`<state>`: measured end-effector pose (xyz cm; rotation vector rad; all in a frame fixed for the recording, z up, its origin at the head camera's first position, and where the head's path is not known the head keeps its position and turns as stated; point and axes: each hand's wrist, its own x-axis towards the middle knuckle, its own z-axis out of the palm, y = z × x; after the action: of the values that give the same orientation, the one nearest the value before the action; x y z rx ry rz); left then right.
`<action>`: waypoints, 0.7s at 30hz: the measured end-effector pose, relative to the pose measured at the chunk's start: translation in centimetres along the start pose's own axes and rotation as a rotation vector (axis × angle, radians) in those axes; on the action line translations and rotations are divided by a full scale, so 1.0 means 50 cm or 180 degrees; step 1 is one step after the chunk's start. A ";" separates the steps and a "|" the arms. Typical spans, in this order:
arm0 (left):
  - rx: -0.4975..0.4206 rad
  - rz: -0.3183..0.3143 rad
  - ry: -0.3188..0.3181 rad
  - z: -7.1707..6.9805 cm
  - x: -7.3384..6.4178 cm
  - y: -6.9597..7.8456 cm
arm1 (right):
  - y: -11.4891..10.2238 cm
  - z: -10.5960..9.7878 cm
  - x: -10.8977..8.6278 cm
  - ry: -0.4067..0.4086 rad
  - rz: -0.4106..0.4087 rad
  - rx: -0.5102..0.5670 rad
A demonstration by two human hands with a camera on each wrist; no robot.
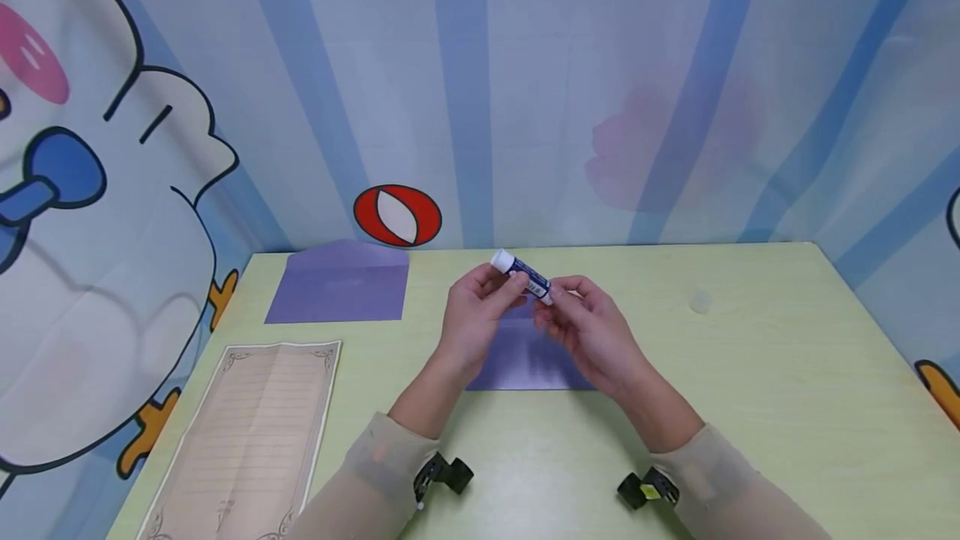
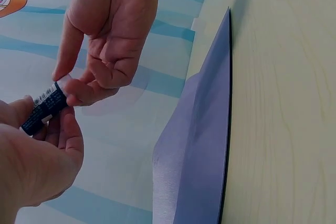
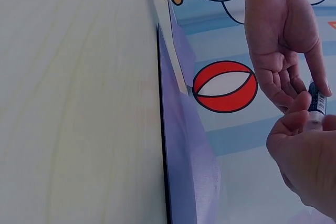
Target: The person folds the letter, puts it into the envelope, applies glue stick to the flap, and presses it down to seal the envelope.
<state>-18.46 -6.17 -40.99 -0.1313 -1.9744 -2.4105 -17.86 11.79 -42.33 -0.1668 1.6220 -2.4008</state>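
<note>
A glue stick with a dark blue printed label and a white upper end is held tilted above the table. My left hand grips its body between thumb and fingers. At the lower end, the thumb and fingers of my right hand pinch the pale base, which also shows in the left wrist view beside the blue label. Beneath both hands lies a purple envelope, partly covered by them in the head view. Its raised flap is seen in the left wrist view.
Another purple envelope lies at the back left with its flap up. In front of it is a lined, bordered sheet of letter paper with fold creases. A small translucent round piece sits at the right. A printed curtain stands behind the table.
</note>
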 end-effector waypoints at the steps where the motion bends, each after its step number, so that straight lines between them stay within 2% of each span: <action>1: 0.0011 -0.0003 0.0007 0.000 0.000 0.000 | 0.000 0.000 -0.001 0.0014 -0.0058 -0.0070; 6: 0.0050 -0.0025 0.0049 -0.002 -0.003 0.004 | 0.002 0.002 0.000 0.0090 -0.0269 -0.0395; 13: 0.0058 -0.0024 0.0066 -0.003 -0.004 0.007 | 0.004 -0.002 -0.001 0.0042 -0.0038 -0.0422; 21: 0.0106 0.0031 0.0060 -0.002 -0.003 0.008 | 0.000 -0.003 0.000 -0.0040 -0.0124 -0.0431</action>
<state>-18.29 -6.33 -40.64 -0.1168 -2.0001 -2.3629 -17.91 11.93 -42.41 -0.2388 1.7922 -2.3130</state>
